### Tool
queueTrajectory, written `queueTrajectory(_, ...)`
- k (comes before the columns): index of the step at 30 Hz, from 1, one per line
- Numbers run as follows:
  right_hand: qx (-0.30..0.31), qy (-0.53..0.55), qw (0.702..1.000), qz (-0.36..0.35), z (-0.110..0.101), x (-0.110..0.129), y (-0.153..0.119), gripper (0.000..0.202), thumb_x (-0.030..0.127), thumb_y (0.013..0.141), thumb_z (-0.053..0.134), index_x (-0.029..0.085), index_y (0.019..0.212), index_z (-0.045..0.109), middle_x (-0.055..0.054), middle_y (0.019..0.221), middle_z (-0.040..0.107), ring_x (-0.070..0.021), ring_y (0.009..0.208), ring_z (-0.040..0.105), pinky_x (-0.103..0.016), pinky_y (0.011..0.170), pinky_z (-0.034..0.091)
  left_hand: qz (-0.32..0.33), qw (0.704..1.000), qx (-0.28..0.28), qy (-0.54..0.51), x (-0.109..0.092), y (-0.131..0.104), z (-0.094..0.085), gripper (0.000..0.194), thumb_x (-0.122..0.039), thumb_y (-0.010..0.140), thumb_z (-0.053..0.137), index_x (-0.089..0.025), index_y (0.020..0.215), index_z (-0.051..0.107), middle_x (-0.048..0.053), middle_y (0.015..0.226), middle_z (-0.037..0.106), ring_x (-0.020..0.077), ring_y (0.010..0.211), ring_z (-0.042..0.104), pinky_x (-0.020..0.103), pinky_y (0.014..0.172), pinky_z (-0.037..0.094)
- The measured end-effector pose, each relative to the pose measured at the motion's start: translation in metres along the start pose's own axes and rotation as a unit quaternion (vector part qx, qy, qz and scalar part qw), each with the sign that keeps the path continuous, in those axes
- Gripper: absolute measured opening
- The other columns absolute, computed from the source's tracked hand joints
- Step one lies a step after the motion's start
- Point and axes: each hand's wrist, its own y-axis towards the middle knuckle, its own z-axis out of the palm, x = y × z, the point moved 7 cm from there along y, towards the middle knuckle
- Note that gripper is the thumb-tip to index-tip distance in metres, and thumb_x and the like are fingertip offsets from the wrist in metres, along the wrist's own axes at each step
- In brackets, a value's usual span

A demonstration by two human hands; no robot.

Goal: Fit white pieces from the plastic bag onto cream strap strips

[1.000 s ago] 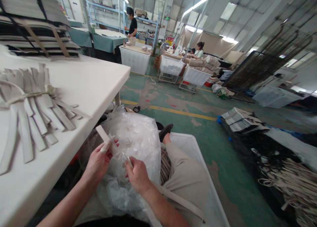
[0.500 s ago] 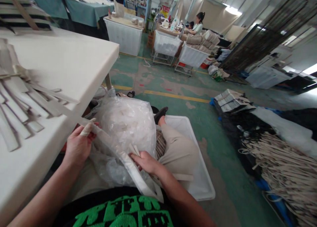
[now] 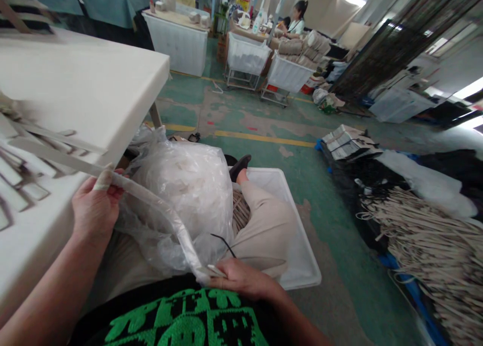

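A long pale flat strap runs from the white table across my lap. My left hand, with a pale wrap on its thumb, pinches the strap near the table edge. Close against my shirt, my right hand is closed on the strap's nearer part, where a small pale end sticks out at the fingers. Beneath the strap lies a clear plastic bag bulging with whitish contents. A thin black piece stands up just above my right hand. More flat straps lie fanned out on the table, left of my left hand.
The white table fills the left side. A white bin with beige strips is beside my leg. At right, a large heap of beige straps lies on dark sheeting. Wheeled bins and a seated person are farther back.
My hands have moved apart, the left toward the table and the right down toward my body. The strap between them is stretched longer. The thin black piece has come into sight. The view has shifted slightly.
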Motion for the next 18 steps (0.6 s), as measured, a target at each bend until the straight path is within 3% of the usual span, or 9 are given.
queueTrajectory(2, -0.025, 0.001, 1.0, -0.013, -0.008, -0.002, 0.002, 0.04, 0.052, 0.092, 0.052, 0.018, 0.075, 0.064, 0.003, 0.064, 0.056, -0.011, 0.056, 0.046, -0.022, 0.053, 0.035, -0.005, 1.0, -0.003, 0.007, -0.005, -0.001, 0.005, 0.008, -0.017, 0.079, 0.07, -0.013, 0.084, 0.065, 0.0, 0.071, 0.069, 0.0138, 0.067, 0.063, 0.031, 0.072, 0.055)
queueTrajectory(5, -0.174, 0.041, 0.984, -0.023, -0.049, -0.009, -0.003, 0.049, 0.058, 0.094, 0.043, 0.017, 0.07, 0.06, 0.0, 0.064, 0.06, -0.0119, 0.054, 0.052, -0.024, 0.055, 0.042, -0.015, 1.0, -0.009, 0.019, -0.011, -0.004, 0.017, 0.007, -0.019, 0.081, 0.069, -0.015, 0.083, 0.064, -0.001, 0.071, 0.069, 0.0136, 0.071, 0.063, 0.032, 0.076, 0.054)
queueTrajectory(8, -0.364, -0.014, 0.931, -0.005, -0.112, -0.01, -0.035, 0.05, 0.061, 0.092, 0.042, 0.018, 0.071, 0.057, -0.001, 0.061, 0.059, -0.012, 0.049, 0.052, -0.024, 0.052, 0.042, -0.027, 0.999, 0.024, 0.021, -0.01, -0.009, 0.039, 0.006, -0.02, 0.083, 0.068, -0.014, 0.083, 0.065, 0.0, 0.076, 0.07, 0.0129, 0.073, 0.062, 0.029, 0.075, 0.052)
queueTrajectory(10, -0.477, -0.103, 0.873, 0.013, -0.151, -0.004, -0.071, 0.05, 0.061, 0.092, 0.04, 0.018, 0.072, 0.057, -0.002, 0.06, 0.061, -0.0131, 0.05, 0.053, -0.025, 0.054, 0.042, -0.048, 0.995, 0.08, 0.02, -0.005, -0.015, 0.066, 0.011, -0.022, 0.081, 0.072, -0.013, 0.08, 0.066, 0.001, 0.078, 0.07, 0.0128, 0.072, 0.062, 0.026, 0.07, 0.05)
queueTrajectory(12, -0.573, -0.185, 0.798, 0.035, -0.182, 0.0, -0.111, 0.051, 0.061, 0.092, 0.037, 0.019, 0.073, 0.058, -0.003, 0.061, 0.062, -0.0151, 0.053, 0.056, -0.027, 0.059, 0.043, -0.077, 0.985, 0.151, 0.027, 0.002, -0.027, 0.105, 0.018, -0.026, 0.078, 0.076, -0.012, 0.076, 0.065, 0.001, 0.074, 0.069, 0.0136, 0.07, 0.063, 0.024, 0.065, 0.047)
queueTrajectory(14, -0.644, -0.227, 0.728, 0.063, -0.205, -0.008, -0.147, 0.051, 0.061, 0.091, 0.035, 0.019, 0.078, 0.06, -0.005, 0.066, 0.066, -0.0171, 0.055, 0.059, -0.029, 0.062, 0.043, -0.099, 0.966, 0.237, 0.028, 0.009, -0.048, 0.156, 0.023, -0.03, 0.078, 0.076, -0.011, 0.074, 0.065, 0.002, 0.07, 0.068, 0.0151, 0.067, 0.064, 0.025, 0.063, 0.047)
queueTrajectory(18, -0.721, -0.218, 0.641, 0.149, -0.233, -0.059, -0.197, 0.047, 0.055, 0.092, 0.033, 0.018, 0.079, 0.06, -0.009, 0.07, 0.07, -0.0217, 0.059, 0.064, -0.032, 0.065, 0.044, -0.155, 0.89, 0.428, -0.031, 0.02, -0.116, 0.268, 0.017, -0.026, 0.08, 0.073, -0.01, 0.084, 0.072, 0.009, 0.083, 0.073, 0.0173, 0.071, 0.067, 0.029, 0.069, 0.05)
